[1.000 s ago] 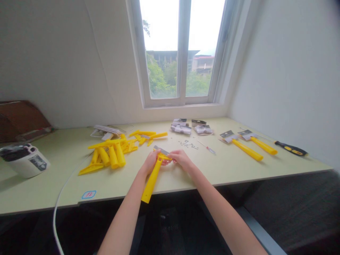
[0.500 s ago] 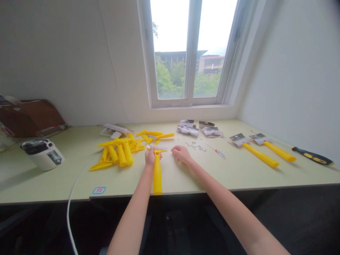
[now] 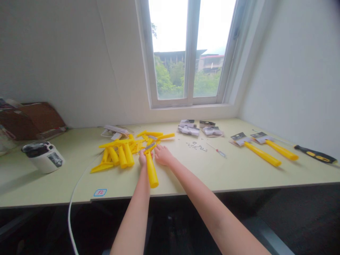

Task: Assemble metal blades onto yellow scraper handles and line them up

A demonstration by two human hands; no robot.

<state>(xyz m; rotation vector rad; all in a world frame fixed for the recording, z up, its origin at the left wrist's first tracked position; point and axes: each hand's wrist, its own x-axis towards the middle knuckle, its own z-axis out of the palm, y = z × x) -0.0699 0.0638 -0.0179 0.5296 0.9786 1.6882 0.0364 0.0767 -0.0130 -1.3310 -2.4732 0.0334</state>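
A yellow-handled scraper [image 3: 152, 170] is in my left hand [image 3: 142, 158], which is closed round its head end. Its handle points toward the table's front edge, tilted slightly right, and a grey blade strip [image 3: 150, 146] shows across the head. My right hand [image 3: 162, 155] is right beside that head, fingers curled in; what they hold, if anything, is hidden. Just left and behind lies a pile of yellow plastic handles [image 3: 122, 154]. To the right are scattered small metal screws or nuts [image 3: 196, 146] and a small screwdriver [image 3: 220, 153] with a clear-and-red handle.
Two yellow scrapers [image 3: 261, 154] with card tags lie to the right, near a black-and-yellow screwdriver [image 3: 316, 154]. Packaged pieces [image 3: 188, 130] sit under the window. A white mug [image 3: 44, 157] with a dark lid is at left, and a white cable [image 3: 71, 205] hangs over the edge.
The scraper has turned so its handle slants right, and it has shifted slightly left. My right hand has moved left, from bare table to the scraper's head.
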